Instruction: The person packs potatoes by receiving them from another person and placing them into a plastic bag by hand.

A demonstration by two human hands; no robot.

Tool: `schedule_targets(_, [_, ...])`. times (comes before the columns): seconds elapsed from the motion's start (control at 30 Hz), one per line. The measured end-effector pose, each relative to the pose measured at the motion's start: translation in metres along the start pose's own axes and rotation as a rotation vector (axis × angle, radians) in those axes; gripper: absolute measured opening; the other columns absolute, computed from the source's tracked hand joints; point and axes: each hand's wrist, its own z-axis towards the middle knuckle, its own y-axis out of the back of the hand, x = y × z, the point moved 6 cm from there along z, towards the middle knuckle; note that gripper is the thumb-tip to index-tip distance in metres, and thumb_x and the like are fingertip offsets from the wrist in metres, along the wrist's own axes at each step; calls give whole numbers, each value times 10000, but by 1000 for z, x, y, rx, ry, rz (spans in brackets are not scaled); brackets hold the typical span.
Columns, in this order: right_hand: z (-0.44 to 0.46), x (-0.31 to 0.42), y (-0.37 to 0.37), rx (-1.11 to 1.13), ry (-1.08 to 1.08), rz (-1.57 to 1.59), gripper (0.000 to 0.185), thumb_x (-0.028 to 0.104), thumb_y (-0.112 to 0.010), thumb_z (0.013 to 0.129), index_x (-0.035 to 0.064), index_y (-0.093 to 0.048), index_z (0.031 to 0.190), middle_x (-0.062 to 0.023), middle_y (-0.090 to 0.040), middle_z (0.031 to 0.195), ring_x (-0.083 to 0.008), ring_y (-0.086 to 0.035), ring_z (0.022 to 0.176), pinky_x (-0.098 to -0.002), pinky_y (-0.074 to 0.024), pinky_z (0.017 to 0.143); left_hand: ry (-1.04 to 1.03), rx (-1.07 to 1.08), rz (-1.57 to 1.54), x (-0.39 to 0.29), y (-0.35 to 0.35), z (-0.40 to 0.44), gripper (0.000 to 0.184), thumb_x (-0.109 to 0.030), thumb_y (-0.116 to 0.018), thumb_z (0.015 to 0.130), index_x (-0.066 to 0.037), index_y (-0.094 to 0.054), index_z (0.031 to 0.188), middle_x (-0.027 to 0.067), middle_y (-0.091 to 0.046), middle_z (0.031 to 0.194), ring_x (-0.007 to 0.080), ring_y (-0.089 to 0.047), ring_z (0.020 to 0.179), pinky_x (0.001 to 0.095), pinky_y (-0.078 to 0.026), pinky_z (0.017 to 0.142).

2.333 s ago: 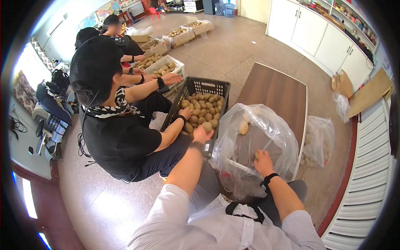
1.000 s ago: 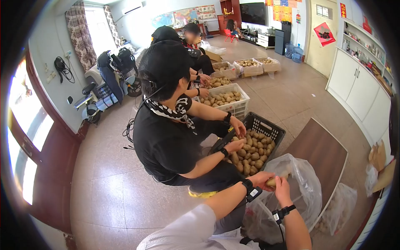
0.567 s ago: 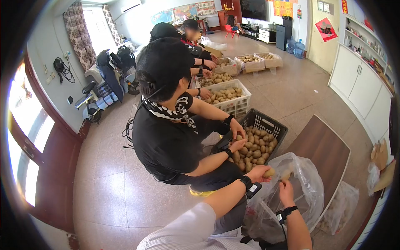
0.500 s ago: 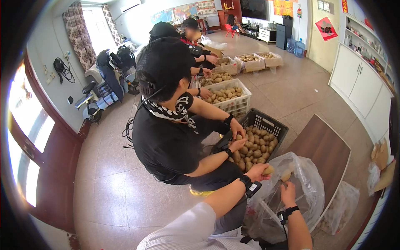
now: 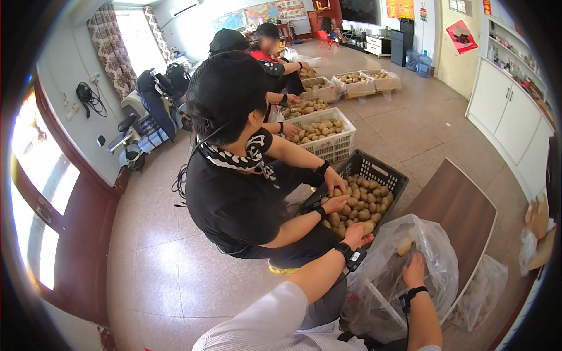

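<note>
My left hand (image 5: 356, 236) is closed round a potato (image 5: 369, 227) at the near edge of a black plastic crate (image 5: 391, 171) full of potatoes. My right hand (image 5: 414, 271) reaches into a clear plastic bag (image 5: 440, 250), its fingers bent and partly hidden, so I cannot tell if they hold anything. Just beyond those fingers, a yellowish potato (image 5: 404, 245) shows in the bag. The bag's mouth is spread wide, with a pale straight edge under the film. Across the crate, the hands (image 5: 335, 196) of a person in black are on a potato.
A brown board (image 5: 453, 202) leans beside the bag. Another clear bag (image 5: 481, 292) lies on the floor at the right. Beyond the crate stand a white crate (image 5: 333, 146) and several boxes of potatoes, with more people bent over them. The seated person (image 5: 240, 193) is close on my left.
My left hand has moved slightly left and up with its potato, toward the black crate. My right hand has shifted a little right, and the potato near it now shows more fully.
</note>
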Motion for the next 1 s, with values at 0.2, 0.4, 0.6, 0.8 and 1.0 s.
schedule_targets(0.2, [7,-4,-19,117,89,-48,665,133,-687,776,-9,-408,1363,-223,-372,1438,-411,-411,1287,-448,-366,1069,-33,-68,-26,0,4,7,242,-226,-451,990,-70,-510,1165,115,-579,1109,284,-603,805,424,-566,676])
schedule_targets(0.4, [6,18,0,-29,239,22,461,112,-669,760,-3,-516,1180,-224,-533,1214,-404,-496,1166,-463,-426,984,-128,195,43,19,40,75,225,-273,-471,957,-95,-589,1032,102,-651,917,283,-626,624,423,-555,554])
schedule_targets(0.6, [3,0,0,45,-1,-53,515,134,-635,788,11,-481,1263,-195,-438,1375,-406,-483,1195,-455,-424,1007,-83,15,-108,-1,22,41,211,-191,-468,954,-82,-562,1108,126,-609,1053,311,-621,857,460,-564,707])
schedule_targets(0.8, [18,0,-1,25,-29,-55,550,125,-631,795,23,-455,1306,-171,-432,1383,-398,-477,1204,-457,-429,997,-58,-139,-112,-7,29,41,403,-129,-433,963,-83,-350,1355,188,-524,1198,358,-603,913,461,-555,743])
schedule_targets(1.0, [33,11,-1,39,13,-12,547,113,-601,811,36,-435,1327,-153,-413,1416,-398,-473,1212,-448,-431,999,-114,-133,-37,-3,41,61,446,-119,-419,963,-91,-311,1395,208,-515,1196,359,-591,930,463,-551,773])
